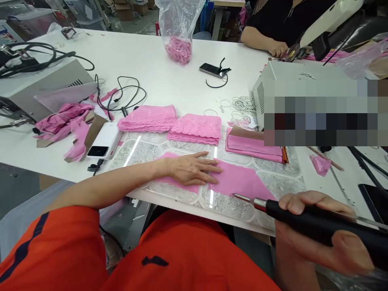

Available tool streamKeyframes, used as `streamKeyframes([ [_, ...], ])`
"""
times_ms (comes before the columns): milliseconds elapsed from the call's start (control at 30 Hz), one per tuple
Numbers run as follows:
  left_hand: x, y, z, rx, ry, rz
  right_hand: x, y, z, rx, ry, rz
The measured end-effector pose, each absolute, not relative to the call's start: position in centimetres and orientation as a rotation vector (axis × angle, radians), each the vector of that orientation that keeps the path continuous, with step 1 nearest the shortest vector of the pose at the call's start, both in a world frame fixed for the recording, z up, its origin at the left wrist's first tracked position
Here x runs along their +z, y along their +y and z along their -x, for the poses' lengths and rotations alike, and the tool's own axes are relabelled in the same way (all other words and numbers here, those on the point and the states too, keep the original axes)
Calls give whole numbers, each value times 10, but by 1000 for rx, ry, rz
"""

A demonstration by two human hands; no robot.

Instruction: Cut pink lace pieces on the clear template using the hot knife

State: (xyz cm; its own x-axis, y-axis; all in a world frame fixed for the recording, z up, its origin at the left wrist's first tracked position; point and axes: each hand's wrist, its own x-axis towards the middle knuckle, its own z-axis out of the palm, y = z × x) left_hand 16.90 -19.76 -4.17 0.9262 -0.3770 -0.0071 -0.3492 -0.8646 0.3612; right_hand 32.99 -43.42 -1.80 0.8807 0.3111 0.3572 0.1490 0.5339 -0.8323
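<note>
My left hand [194, 167] lies flat with fingers stretched out on a pink fabric piece [242, 182] spread over a patterned glass plate [273, 165] at the table's near edge. My right hand [315, 234] is wrapped round the black handle of a pen-like tool [306, 220]. Its thin metal tip [242, 197] rests at the fabric's near edge.
Two stacks of pink lace [148, 118] [196, 128] and a pile of pink fabric with cardboard [253, 146] lie behind the plate. A white power bank [104, 141], cables [121, 97], a phone [212, 69], a bag of pink pieces [178, 44] and white machine boxes [273, 85] surround them. Another person's hand [277, 49] rests at the far right.
</note>
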Motion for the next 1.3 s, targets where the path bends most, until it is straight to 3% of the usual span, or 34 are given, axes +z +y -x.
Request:
streamKeyframes([
  [800,-33,-209,-178,-104,-490,-2655,-24,-430,-327,97,-550,1009],
  [1300,-41,-201,-176,-127,-554,-2757,-22,-422,-312,284,-737,930],
])
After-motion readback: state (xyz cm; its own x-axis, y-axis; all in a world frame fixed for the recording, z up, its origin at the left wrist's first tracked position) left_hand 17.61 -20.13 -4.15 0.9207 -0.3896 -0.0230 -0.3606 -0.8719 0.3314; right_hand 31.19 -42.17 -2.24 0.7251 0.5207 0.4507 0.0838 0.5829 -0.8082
